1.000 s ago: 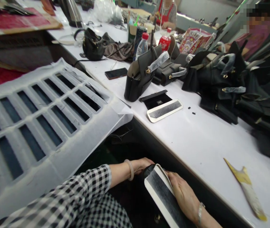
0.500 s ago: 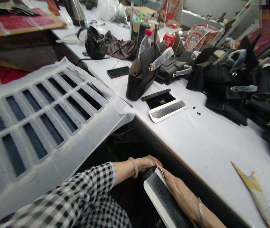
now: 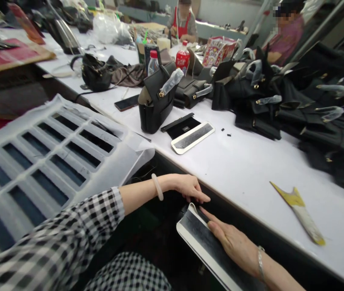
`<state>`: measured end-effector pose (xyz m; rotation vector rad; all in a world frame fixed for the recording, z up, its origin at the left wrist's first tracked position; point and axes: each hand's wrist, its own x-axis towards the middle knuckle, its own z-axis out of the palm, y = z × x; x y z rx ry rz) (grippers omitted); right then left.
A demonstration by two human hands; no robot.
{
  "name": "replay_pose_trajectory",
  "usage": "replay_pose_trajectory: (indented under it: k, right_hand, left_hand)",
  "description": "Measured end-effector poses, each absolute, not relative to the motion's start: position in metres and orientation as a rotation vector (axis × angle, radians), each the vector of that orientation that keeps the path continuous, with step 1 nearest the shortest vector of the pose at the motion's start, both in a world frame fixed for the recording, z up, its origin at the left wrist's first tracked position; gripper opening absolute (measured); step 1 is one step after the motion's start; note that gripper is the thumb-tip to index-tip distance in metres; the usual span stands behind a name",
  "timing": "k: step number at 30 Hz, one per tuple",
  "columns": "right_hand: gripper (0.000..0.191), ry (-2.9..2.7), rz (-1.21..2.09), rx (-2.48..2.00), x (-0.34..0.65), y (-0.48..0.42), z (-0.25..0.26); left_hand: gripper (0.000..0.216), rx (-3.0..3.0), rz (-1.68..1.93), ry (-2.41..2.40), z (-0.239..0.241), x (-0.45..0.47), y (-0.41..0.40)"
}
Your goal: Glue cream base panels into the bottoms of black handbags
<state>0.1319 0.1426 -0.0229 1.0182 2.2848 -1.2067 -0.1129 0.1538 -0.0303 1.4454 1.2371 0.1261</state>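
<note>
R hand (image 3: pixel 235 244) holds the panel (image 3: pixel 202 237) (dark face, pale rim, lying lower than the table (image 3: pixel 250 171)) by its R edge, thumb on the face, w/ L hand (image 3: pixel 190 187) at its far end, fingers bent, can't tell if pinching anything. Right of R hand, a yellow-tipped tool (image 3: pixel 302 214) lies on the table; left of L hand sits the whitish tray (image 3: pixel 47 154), & past both hands a 2nd panel (image 3: pixel 193 137), then an upright black bag (image 3: pixel 155 114).
</note>
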Motion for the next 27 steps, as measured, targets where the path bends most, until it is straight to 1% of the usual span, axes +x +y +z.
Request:
replay_pose_trajectory:
  k: [3,6,9,11,17,22,27]
  right_hand:
    - [0.066,2.199,-1.259,1.081,0.157,0.142,-0.019]
    - [0.066,2.107,-1.39,1.128,0.184,0.141,-0.014]
    - [0.064,2.009,-1.526,1.139,0.21,0.139,-0.011]
    - [0.063,1.96,-1.553,1.172,0.223,0.137,-0.01]
    - [0.063,1.957,-1.487,1.226,0.228,0.137,-0.015]
    - [0.058,1.941,-1.387,1.178,0.211,0.142,-0.013]
    - [0.053,2.026,-1.292,1.131,0.185,0.145,-0.005]
  left_hand:
    - [0.029,1.54,0.006,1.089,-0.01,-0.103,0.152]
    - [0.023,1.58,-0.071,1.04,-0.006,-0.096,0.152]
    - [0.026,1.535,-0.147,1.027,-0.006,-0.095,0.156]
    - [0.028,1.492,-0.189,1.026,-0.004,-0.095,0.159]
    - [0.026,1.504,-0.233,1.017,-0.007,-0.092,0.167]
    - [0.035,1.622,-0.29,0.995,-0.015,-0.087,0.172]
    - [0.034,1.742,-0.322,0.995,-0.004,-0.073,0.173]
